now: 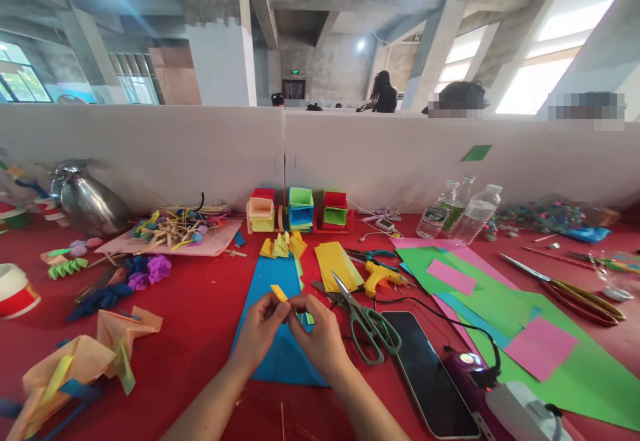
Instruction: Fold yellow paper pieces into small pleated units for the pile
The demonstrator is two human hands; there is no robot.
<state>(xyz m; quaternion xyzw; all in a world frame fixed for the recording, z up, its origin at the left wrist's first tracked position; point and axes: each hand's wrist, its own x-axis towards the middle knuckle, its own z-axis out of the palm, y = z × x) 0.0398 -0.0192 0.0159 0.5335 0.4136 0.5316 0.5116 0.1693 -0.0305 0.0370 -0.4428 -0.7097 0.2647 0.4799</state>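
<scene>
My left hand [263, 323] and my right hand [319, 326] meet over a blue sheet of paper [265, 354] on the red table. Between their closed fingertips is a small folded yellow paper strip [279, 292], its upper end sticking out past the left fingers. The right fingertips pinch close beside the left thumb, partly hiding the piece. Several folded yellow paper pieces [281, 246] lie at the far end of the blue sheet. Right of my hands are a stack of yellow paper [337, 266] and green-handled scissors [367, 327]. Small green and yellow bits show behind my right hand.
Folded paper boxes [301, 211] stand along the white partition [150, 141]. A yellow glue gun [384, 278], a phone [430, 367] and a power strip [525, 414] with cables are at right, near green paper sheets [595, 367]. Orange paper shapes [75, 361] lie left; bottles [477, 214] stand behind.
</scene>
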